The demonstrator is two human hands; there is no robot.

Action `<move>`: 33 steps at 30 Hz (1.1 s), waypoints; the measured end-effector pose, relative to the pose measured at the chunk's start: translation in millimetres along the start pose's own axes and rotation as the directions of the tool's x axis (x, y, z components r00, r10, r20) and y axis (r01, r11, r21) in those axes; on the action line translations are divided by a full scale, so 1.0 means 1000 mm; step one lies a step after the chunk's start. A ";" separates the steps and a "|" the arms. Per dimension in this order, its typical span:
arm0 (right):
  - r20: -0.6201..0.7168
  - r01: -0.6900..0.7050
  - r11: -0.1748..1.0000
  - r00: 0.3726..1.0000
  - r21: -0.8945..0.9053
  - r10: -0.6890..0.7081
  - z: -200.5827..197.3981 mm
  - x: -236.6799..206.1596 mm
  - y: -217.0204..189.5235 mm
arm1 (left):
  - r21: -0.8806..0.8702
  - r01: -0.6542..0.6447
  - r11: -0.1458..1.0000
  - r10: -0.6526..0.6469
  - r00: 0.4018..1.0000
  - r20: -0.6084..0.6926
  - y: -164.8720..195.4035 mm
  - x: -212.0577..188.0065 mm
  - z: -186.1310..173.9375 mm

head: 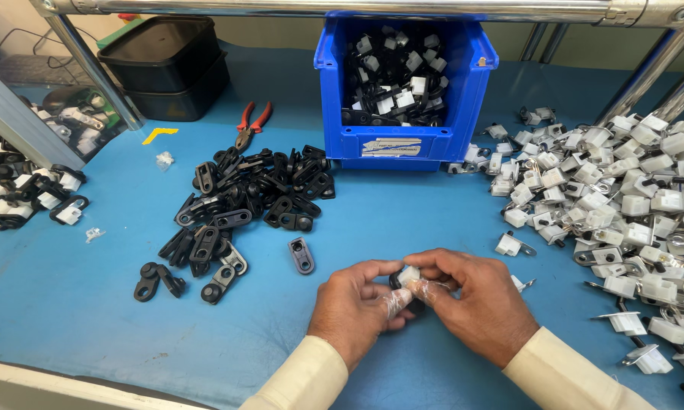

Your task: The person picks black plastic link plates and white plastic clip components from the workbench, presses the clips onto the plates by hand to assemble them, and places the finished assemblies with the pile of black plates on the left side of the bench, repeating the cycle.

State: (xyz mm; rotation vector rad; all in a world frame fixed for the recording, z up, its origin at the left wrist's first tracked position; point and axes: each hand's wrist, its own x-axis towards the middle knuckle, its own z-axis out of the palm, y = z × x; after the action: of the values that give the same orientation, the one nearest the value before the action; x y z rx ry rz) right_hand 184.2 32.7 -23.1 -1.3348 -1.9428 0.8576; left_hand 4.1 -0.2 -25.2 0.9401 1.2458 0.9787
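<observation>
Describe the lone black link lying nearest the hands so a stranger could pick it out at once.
Start at the blue bin at the back of the blue table, then drop to the heap of black links in front of it. At the heap's lower right, a single black link lies apart, just left of the left hand.

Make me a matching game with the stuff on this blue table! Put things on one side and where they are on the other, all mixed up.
Things:
1. blue bin
2. red-handled pliers
3. pile of black links
4. pile of white clips

Places:
A. spread along the right side of the table
B. at the back in the middle, full of black and white parts
C. left of the bin, just behind the black pile
D. in the middle-left, ahead of the left hand

Pairs: 1-B, 2-C, 3-D, 4-A
</observation>
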 end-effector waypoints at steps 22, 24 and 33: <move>0.456 -0.715 0.482 0.696 0.507 0.554 0.003 0.004 0.000 | -0.171 0.125 0.977 -0.146 0.982 -0.118 -0.017 -0.004 0.003; 0.465 -0.737 0.504 0.676 0.451 0.572 0.002 0.009 0.006 | -0.139 0.047 0.989 -0.054 0.998 -0.041 -0.022 -0.003 0.001; 0.332 -0.721 0.537 0.685 0.437 0.649 0.015 0.011 0.011 | -0.013 0.051 0.999 -0.052 0.995 -0.080 -0.027 0.000 0.006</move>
State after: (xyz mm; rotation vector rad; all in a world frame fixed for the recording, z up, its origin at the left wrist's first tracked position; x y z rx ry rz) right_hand 175.1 43.4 -39.0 -1.7052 -1.0275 1.7651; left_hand 12.1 -8.9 -50.4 0.8627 1.3241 0.9896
